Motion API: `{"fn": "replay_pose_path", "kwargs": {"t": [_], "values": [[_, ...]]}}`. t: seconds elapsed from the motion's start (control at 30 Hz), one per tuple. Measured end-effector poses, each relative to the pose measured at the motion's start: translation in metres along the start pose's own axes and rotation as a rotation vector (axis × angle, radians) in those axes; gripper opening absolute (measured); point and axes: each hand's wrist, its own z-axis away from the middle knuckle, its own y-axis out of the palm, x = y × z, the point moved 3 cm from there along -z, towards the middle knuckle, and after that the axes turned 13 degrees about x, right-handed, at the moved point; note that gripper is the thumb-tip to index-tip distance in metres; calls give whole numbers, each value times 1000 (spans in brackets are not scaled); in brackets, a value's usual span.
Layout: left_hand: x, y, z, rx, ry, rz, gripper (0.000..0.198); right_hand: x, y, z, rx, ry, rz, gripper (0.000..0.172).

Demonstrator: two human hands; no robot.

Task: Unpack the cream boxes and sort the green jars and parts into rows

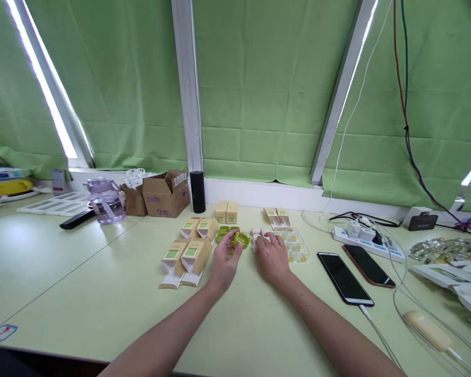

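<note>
Near the middle of the table, my left hand [224, 262] pinches a small green cup [241, 239] between thumb and fingers. More green cups [223, 231] lie just behind it. To the right, my right hand [272, 256] reaches palm down, its fingers bent over small white pieces [256, 231]; its fingertips are partly hidden. Clear plastic trays with yellow bits [298, 246] lie beside that hand. Open kraft boxes with green labels [196, 255] lie left of my left hand. Two upright boxes [226, 212] stand behind the cups, and two open ones [278, 219] lie behind my right hand.
Two phones [345, 277] [368, 265] and a power strip [369, 243] with trailing cables are on the right. A cardboard box [166, 193], black cylinder [197, 192] and purple jug [104, 201] stand at the back left. Clear plastic packs [447, 250] lie far right.
</note>
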Motion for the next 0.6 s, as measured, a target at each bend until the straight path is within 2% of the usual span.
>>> {"fn": "replay_pose_path", "kwargs": {"t": [0.27,0.6], "values": [[2,-1,0,5,-2,-19,52,-3,5,-5,12,-3,25,33],[-7,1,1,-14,-8,-18,49,-5,5,-1,-52,25,-5,36]]}}
